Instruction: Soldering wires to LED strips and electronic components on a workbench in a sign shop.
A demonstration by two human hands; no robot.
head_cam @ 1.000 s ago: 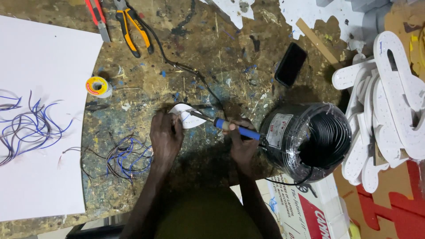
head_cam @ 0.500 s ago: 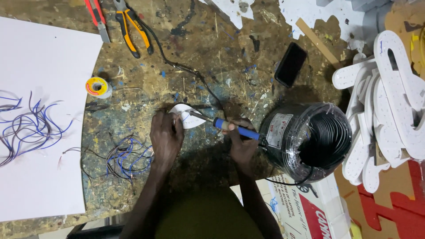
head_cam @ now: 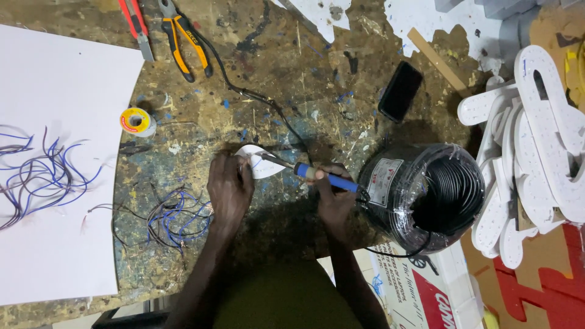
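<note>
My right hand (head_cam: 334, 201) grips a blue-handled soldering iron (head_cam: 320, 175), its tip pointing left onto a small white curved piece (head_cam: 261, 166) on the paint-stained workbench (head_cam: 292, 91). My left hand (head_cam: 228, 187) presses down on the left side of that white piece, fingers curled over its edge. A thin wire runs across the piece near the iron's tip. The iron's black cord (head_cam: 244, 91) trails away toward the far side of the bench.
A large coil of black cable (head_cam: 426, 195) stands right of my right hand. Loose blue and black wires (head_cam: 173, 216) lie left, more on a white sheet (head_cam: 55, 158). Solder reel (head_cam: 136, 120), orange pliers (head_cam: 183, 39), red cutter (head_cam: 135, 21), black phone (head_cam: 400, 91), white cut-out shapes (head_cam: 536, 140).
</note>
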